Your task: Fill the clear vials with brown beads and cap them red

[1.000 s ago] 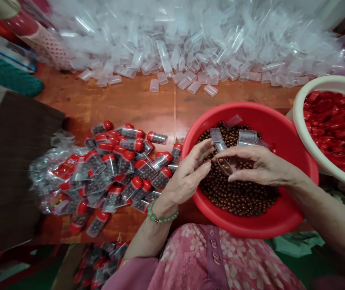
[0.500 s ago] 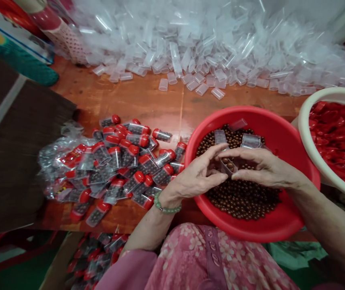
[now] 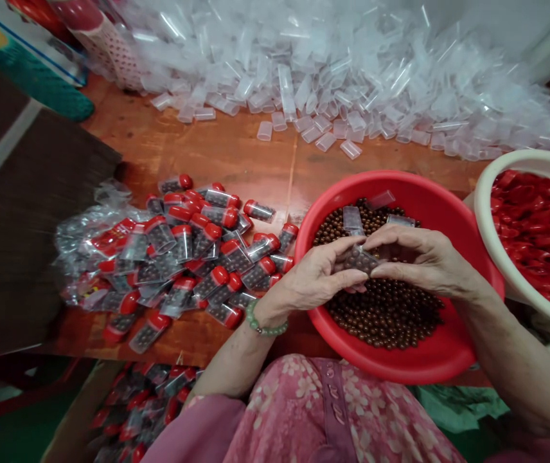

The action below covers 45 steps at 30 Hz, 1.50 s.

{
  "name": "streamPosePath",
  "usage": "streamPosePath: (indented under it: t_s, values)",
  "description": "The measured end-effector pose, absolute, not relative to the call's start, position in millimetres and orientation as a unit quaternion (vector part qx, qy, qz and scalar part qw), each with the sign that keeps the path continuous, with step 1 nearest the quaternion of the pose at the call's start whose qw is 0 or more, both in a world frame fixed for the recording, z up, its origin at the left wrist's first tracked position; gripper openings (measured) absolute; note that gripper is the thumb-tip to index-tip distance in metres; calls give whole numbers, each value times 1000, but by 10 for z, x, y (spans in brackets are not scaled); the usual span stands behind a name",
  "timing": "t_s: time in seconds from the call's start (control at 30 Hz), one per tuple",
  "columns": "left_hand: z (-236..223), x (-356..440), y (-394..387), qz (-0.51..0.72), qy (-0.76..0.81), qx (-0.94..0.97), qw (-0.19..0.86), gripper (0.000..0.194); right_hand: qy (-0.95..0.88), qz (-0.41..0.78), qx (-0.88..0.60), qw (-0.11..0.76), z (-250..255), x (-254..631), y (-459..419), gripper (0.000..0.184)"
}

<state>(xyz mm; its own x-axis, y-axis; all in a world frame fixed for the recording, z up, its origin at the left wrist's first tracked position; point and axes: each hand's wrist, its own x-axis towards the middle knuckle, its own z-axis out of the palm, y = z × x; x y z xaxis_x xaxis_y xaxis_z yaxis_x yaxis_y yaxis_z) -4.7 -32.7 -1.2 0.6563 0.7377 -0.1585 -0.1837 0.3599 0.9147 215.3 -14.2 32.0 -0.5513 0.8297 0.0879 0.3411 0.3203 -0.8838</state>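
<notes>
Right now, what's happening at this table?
The person's left hand and right hand hold a clear tube with brown beads in it, over a red basin of loose beads. Red-capped tubes lie heaped to the left. Red parts fill a white tub on the right; clear empties are piled behind.

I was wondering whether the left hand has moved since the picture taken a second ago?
Yes: the left hand has its fingers further to the right of the table seam, reaching further in over the red basin.
</notes>
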Motion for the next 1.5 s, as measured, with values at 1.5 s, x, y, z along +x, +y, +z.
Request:
streamPosePath:
  t_s: [1.5]
  values:
    - [62,-58,-310,336,298,656,607,14,-757,119,-603,-223,197,2970,-121,20]
